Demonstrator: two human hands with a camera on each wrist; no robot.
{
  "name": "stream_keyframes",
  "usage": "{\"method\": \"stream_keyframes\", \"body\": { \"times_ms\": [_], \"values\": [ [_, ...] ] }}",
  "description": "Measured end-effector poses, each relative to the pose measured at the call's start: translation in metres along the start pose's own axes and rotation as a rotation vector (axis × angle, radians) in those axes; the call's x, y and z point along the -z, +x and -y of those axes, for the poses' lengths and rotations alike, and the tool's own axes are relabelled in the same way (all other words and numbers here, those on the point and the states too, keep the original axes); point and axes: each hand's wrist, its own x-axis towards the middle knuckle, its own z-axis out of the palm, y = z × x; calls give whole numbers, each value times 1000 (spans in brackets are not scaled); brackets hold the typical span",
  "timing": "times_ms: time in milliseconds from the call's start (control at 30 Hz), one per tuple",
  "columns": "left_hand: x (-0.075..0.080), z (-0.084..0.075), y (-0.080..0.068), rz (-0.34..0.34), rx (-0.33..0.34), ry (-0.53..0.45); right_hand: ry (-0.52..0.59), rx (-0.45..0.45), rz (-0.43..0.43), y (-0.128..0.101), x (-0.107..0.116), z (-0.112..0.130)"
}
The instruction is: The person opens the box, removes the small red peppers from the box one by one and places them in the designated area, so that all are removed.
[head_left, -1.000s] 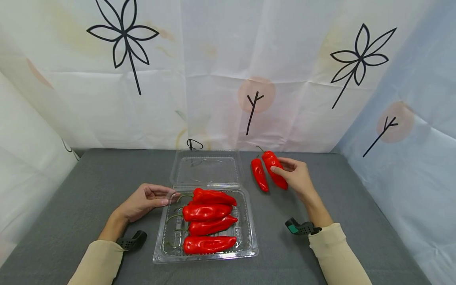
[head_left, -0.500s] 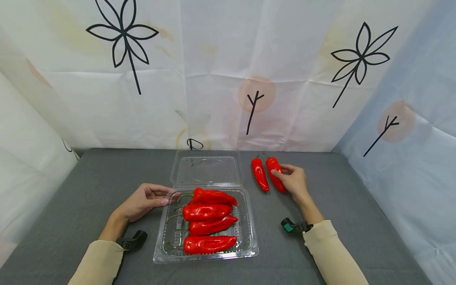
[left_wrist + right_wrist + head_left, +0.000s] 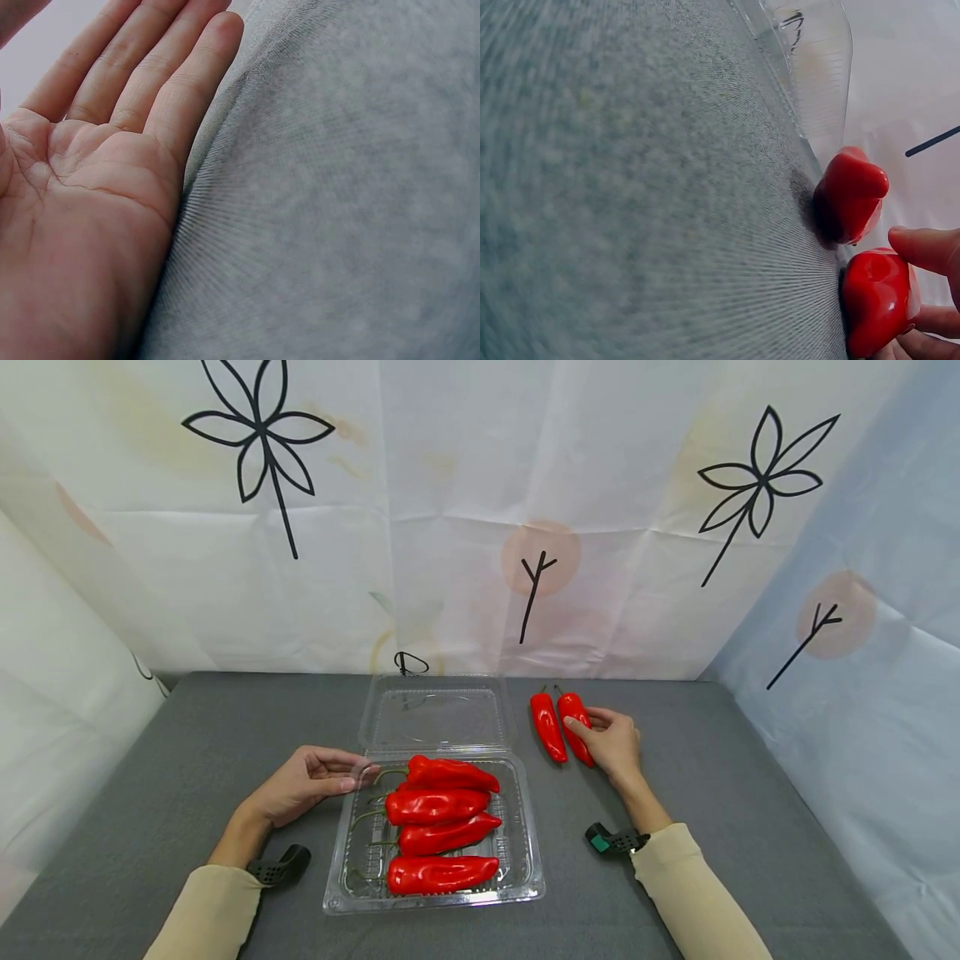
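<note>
My right hand (image 3: 613, 743) holds a red pepper (image 3: 574, 727) between thumb and fingers, at the back right of the grey table. In the right wrist view, the held pepper (image 3: 877, 300) lies low against the cloth, thumb on one side and fingers on the other. Just left of it is a second red pepper (image 3: 547, 728), nearly parallel. My left hand (image 3: 303, 785) has its fingertips at the upper left corner of a clear plastic clamshell box (image 3: 525, 852); in the left wrist view its fingers (image 3: 161, 82) are nearly straight. Several red peppers (image 3: 438, 807) lie crosswise in the box, stems left.
The box's clear lid (image 3: 435, 714) lies folded back towards the rear curtain (image 3: 457, 485), which is white with black flower drawings. A small black loop (image 3: 410, 663) shows at the table's back edge. Dark bands (image 3: 279, 867) are on both wrists.
My right hand has lowered the pepper and shifted it slightly left and nearer, beside the second one. My left hand and the box have stayed put.
</note>
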Motion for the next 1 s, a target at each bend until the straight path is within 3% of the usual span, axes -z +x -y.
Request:
{"method": "stream_keyframes", "body": {
  "times_ms": [233, 433, 1000],
  "values": [
    [-2, -1, 0, -8, 10, -13, 24, -24, 27, 0, 2, 3],
    [-1, -1, 0, 36, -42, -28, 32, -53, 77, -2, 8, 7],
    [-1, -1, 0, 44, -53, -25, 68, -14, 45, -2, -1, 3]
  ]
}}
